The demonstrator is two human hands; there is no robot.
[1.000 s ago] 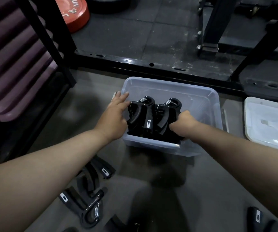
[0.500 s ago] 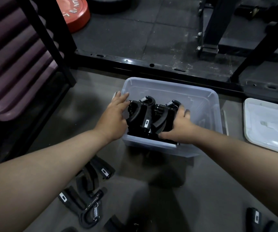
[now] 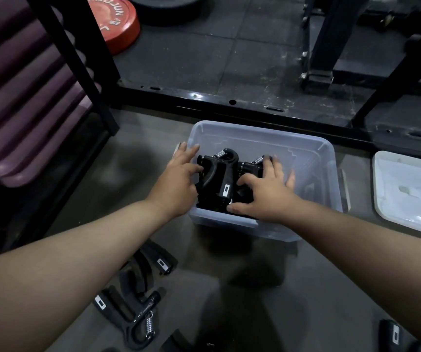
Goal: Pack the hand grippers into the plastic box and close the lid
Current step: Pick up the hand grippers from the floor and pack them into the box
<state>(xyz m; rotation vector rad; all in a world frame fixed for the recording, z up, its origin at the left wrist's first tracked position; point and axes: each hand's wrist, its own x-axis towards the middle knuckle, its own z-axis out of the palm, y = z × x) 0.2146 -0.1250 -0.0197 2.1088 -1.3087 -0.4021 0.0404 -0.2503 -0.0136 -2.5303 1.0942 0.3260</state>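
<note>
Centre frame, a clear plastic box (image 3: 267, 130) holds black hand grippers (image 3: 219, 174). The left hand (image 3: 179, 184) and right hand (image 3: 267, 194) rest on them, fingers spread flat. Loose grippers (image 3: 133, 308) lie lower left. They look stiff and springy, best lifted by the handles.

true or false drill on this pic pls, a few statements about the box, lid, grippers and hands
1. The lid is on the plastic box. False: it lies on the floor to the right of the open box.
2. Some loose hand grippers lie on the floor outside the box. True.
3. The right hand rests with spread fingers on the grippers in the box. True.
4. The left hand holds the red weight plate. False: it rests at the box's left edge; the plate lies far off.
</note>
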